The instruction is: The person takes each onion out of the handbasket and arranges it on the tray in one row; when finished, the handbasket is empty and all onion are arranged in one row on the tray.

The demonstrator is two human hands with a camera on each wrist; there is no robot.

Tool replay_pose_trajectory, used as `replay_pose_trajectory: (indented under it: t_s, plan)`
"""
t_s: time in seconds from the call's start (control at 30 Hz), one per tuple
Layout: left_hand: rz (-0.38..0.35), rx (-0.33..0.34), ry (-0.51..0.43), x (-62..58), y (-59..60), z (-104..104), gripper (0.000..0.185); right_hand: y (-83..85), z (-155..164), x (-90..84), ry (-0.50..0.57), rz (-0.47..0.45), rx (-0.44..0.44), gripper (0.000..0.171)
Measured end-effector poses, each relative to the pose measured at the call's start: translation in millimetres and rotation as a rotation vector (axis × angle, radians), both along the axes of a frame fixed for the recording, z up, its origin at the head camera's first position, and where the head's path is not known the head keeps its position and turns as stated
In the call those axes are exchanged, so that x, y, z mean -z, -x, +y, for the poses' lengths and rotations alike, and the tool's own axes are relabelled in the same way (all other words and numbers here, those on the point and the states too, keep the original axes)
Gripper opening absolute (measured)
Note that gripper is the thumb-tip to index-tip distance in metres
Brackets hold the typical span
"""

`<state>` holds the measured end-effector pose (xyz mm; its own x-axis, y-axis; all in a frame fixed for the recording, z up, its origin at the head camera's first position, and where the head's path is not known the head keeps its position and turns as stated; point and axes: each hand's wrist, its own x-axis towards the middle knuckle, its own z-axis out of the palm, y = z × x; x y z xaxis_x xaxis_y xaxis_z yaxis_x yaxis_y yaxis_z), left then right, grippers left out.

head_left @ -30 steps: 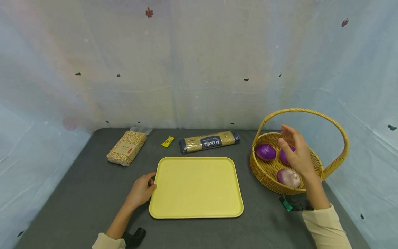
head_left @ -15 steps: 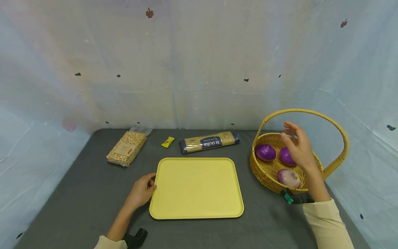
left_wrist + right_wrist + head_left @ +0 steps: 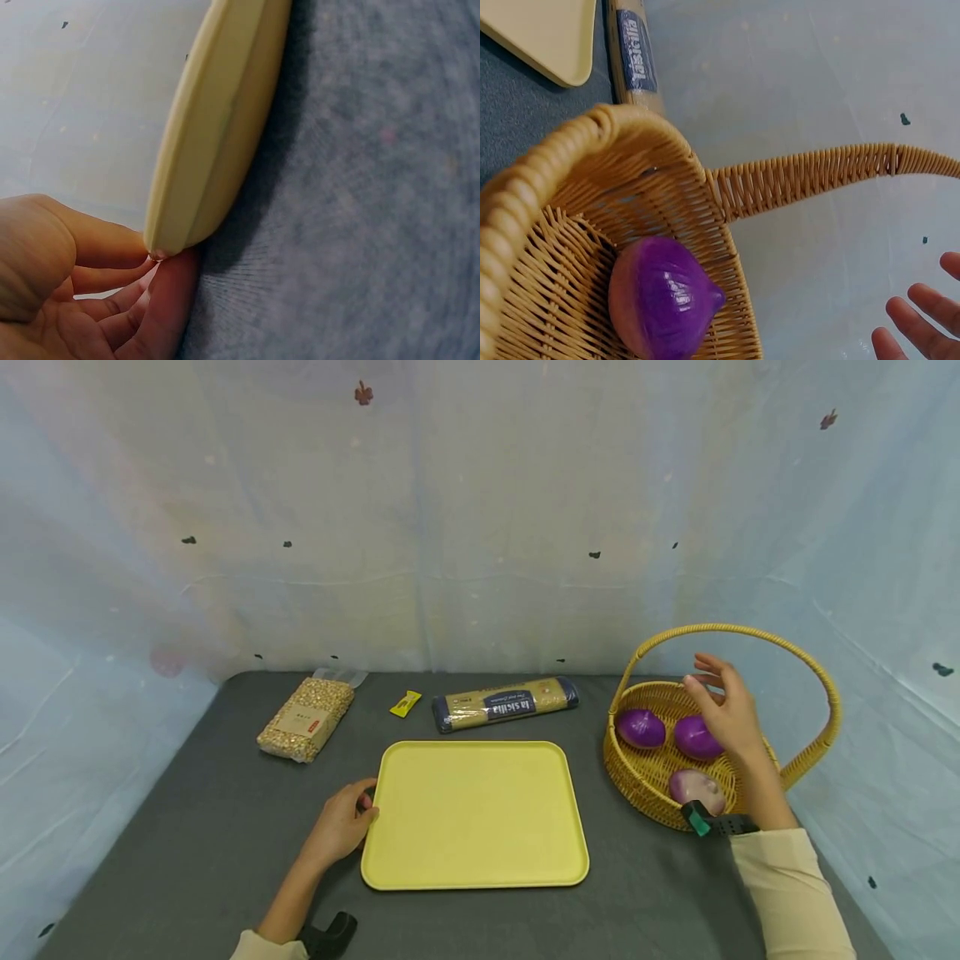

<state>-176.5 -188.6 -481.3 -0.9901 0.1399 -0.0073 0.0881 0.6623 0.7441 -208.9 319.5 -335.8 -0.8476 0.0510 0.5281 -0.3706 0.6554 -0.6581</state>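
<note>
A yellow tray (image 3: 474,814) lies flat on the grey table. My left hand (image 3: 343,821) rests at its left edge, fingertips touching the rim (image 3: 217,135). A wicker basket (image 3: 652,775) with an arched handle (image 3: 731,628) stands at the right and holds three onions: two deep purple (image 3: 641,727) (image 3: 695,737) and one paler (image 3: 695,787). My right hand (image 3: 727,706) hovers open over the basket beneath the handle, beside the middle onion, holding nothing. In the right wrist view one purple onion (image 3: 662,295) lies in the basket (image 3: 570,247), with my fingertips (image 3: 922,322) at the lower right.
A bag of grain (image 3: 306,716), a small yellow packet (image 3: 405,702) and a long spaghetti pack (image 3: 506,702) lie along the back of the table. Pale blue sheeting walls the table on three sides. A dark object (image 3: 330,933) sits by my left sleeve.
My right hand has drifted slightly right and back over the basket, uncovering the middle purple onion. The left hand has stayed at the tray's edge.
</note>
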Motion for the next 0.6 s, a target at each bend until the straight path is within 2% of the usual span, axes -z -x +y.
replay_pose_trajectory:
  t_s: [0.23, 0.47, 0.6]
  plan:
    - [-0.003, -0.001, -0.003, 1.3, 0.0, 0, 0.043, 4.9, 8, 1.3, -0.014, -0.031, 0.014, 0.045]
    - [-0.001, -0.005, 0.004, 1.3, 0.0, 0, 0.043, 28.6, 35, 25.3, -0.04, -0.08, 0.074, 0.048]
    - [0.002, -0.003, 0.005, 1.3, 0.1, 0, 0.043, 32.2, 39, 27.3, -0.042, -0.089, 0.091, 0.049]
